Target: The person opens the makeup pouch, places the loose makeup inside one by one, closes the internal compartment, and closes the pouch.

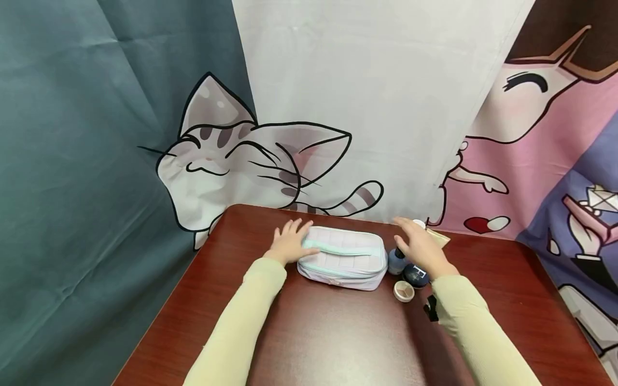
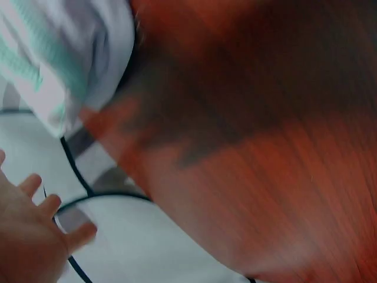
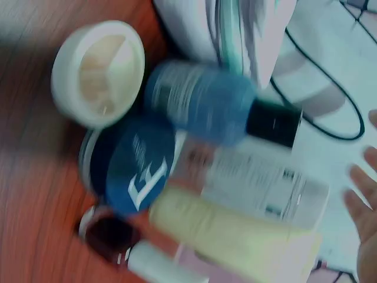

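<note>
A white and lilac zippered cosmetic bag [image 1: 345, 257] with a mint carry strap lies on the table. My left hand [image 1: 289, 242] is at its left end with fingers spread; whether they touch it I cannot tell. In the left wrist view this hand [image 2: 32, 227] appears apart from the bag [image 2: 88, 53]. Just right of the bag, my right hand [image 1: 420, 247] hovers over a cluster of cosmetics, holding nothing visible. They include a blue bottle [image 3: 197, 101] with black cap, a dark blue round jar [image 3: 138, 168], a three-toned round pot [image 3: 100, 73] and a pale yellow tube [image 3: 235, 236].
A white printed container [image 3: 259, 183] lies between the blue bottle and yellow tube. Below the jar is a small dark red bottle [image 3: 109, 236] with a white top. The brown wooden table [image 1: 347, 338] ends at a cartoon-print curtain [image 1: 376, 107] behind.
</note>
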`<state>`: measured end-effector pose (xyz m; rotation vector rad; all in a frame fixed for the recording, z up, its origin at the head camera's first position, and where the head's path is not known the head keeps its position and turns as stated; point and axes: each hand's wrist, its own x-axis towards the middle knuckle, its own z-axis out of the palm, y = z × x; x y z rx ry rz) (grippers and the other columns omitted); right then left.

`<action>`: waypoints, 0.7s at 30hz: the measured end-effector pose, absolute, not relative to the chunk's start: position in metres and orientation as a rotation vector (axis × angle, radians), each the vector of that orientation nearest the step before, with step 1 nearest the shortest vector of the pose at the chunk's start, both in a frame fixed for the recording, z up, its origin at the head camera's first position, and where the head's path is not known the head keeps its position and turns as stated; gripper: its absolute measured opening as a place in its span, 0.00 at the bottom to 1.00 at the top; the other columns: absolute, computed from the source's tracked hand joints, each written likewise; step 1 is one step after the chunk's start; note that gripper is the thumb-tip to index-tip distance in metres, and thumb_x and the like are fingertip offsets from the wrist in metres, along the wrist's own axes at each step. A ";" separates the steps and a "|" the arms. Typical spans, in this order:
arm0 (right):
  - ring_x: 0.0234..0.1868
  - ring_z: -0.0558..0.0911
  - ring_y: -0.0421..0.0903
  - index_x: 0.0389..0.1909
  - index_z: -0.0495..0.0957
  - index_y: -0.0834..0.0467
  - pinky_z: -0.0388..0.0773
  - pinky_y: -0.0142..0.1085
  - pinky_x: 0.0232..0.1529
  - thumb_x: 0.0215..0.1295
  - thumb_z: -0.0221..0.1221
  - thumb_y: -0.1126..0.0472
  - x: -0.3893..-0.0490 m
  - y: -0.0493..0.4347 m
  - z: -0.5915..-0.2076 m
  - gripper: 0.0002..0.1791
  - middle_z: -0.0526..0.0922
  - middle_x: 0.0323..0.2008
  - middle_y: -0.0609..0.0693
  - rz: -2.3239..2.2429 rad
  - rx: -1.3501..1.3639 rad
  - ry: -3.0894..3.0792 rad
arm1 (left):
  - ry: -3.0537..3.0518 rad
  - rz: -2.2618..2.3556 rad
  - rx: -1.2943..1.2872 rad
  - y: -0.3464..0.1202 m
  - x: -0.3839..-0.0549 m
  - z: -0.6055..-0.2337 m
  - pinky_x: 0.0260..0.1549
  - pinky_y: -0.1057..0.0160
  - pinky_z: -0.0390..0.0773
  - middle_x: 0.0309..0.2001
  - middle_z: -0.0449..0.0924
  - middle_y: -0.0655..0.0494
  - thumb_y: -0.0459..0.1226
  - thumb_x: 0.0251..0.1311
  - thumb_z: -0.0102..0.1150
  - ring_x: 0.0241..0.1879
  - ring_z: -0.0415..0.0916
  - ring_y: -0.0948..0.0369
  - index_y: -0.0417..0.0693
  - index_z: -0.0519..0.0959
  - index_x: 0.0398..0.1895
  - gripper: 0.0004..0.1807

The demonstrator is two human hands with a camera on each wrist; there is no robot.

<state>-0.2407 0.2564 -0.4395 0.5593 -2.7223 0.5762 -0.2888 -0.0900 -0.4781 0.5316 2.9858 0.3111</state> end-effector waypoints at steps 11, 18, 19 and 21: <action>0.52 0.74 0.62 0.54 0.74 0.67 0.68 0.52 0.51 0.66 0.46 0.64 -0.283 0.218 -0.445 0.19 0.76 0.50 0.66 0.753 0.348 -3.096 | 2.773 0.387 0.603 -0.064 -0.269 -0.497 0.53 0.45 0.67 0.72 0.45 0.49 0.61 0.42 0.66 0.69 0.41 0.42 0.59 0.63 0.66 0.46; 0.53 0.73 0.61 0.53 0.72 0.71 0.68 0.49 0.52 0.62 0.45 0.71 -0.294 0.216 -0.456 0.19 0.74 0.51 0.67 0.611 0.365 -3.311 | 2.834 0.297 0.537 -0.055 -0.268 -0.505 0.45 0.46 0.74 0.70 0.48 0.45 0.60 0.40 0.68 0.67 0.44 0.39 0.49 0.66 0.59 0.44; 0.53 0.73 0.60 0.54 0.72 0.71 0.68 0.49 0.52 0.61 0.45 0.71 -0.295 0.216 -0.458 0.20 0.74 0.52 0.67 0.578 0.375 -3.335 | 2.837 0.291 0.526 -0.054 -0.267 -0.506 0.44 0.47 0.74 0.70 0.48 0.45 0.60 0.39 0.68 0.67 0.44 0.39 0.48 0.65 0.59 0.45; 0.51 0.74 0.57 0.55 0.70 0.71 0.69 0.46 0.50 0.61 0.44 0.72 -0.296 0.216 -0.461 0.21 0.73 0.53 0.67 0.542 0.391 -3.379 | 2.836 0.280 0.509 -0.052 -0.266 -0.508 0.42 0.47 0.75 0.70 0.48 0.45 0.60 0.38 0.68 0.67 0.43 0.39 0.48 0.65 0.60 0.46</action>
